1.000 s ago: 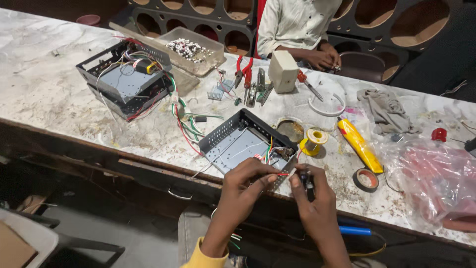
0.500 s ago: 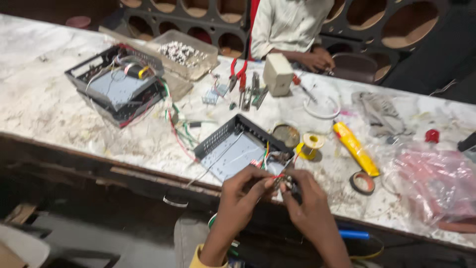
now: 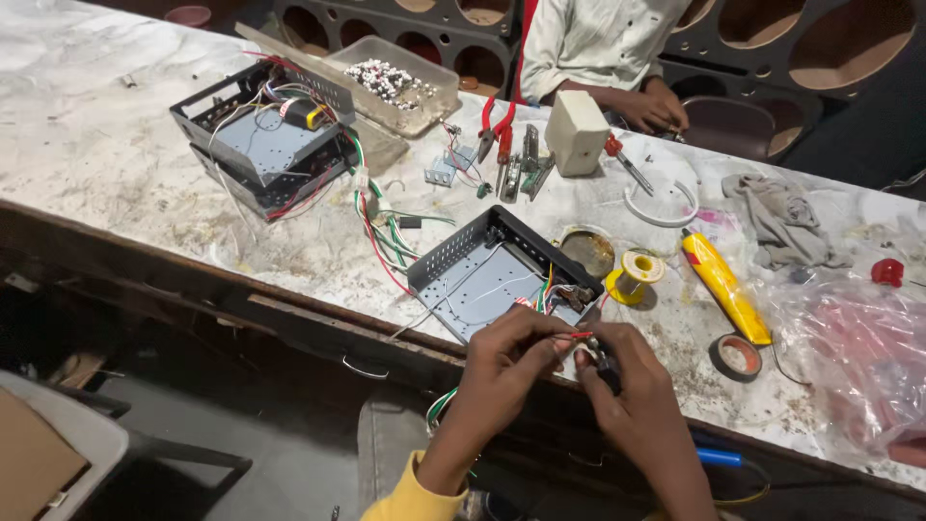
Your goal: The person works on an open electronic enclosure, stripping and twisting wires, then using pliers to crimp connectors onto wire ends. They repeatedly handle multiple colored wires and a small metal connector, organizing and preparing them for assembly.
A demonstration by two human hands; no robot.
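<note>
1. Now our left hand [image 3: 516, 349] pinches the red wire [image 3: 577, 335] just below the chassis [image 3: 492, 280]; a tug could tear its joint.
2. Our right hand [image 3: 622, 381] grips a small dark part [image 3: 606, 362] there; a slip drops it off the bench [image 3: 116, 164].
3. Solder spool [image 3: 632, 275], right of the chassis, could roll if bumped.

An electronics repair workshop. A long, scuffed, stained table [image 3: 116, 164] carries opened metal chassis boxes [image 3: 265, 140] trailing coloured wires, with red-handled pliers [image 3: 497, 121] to their right, then a spool of solder [image 3: 632, 275] and a roll of tape [image 3: 738, 355]. Behind the table stand black panels with round cut-outs [image 3: 820, 39].
</note>
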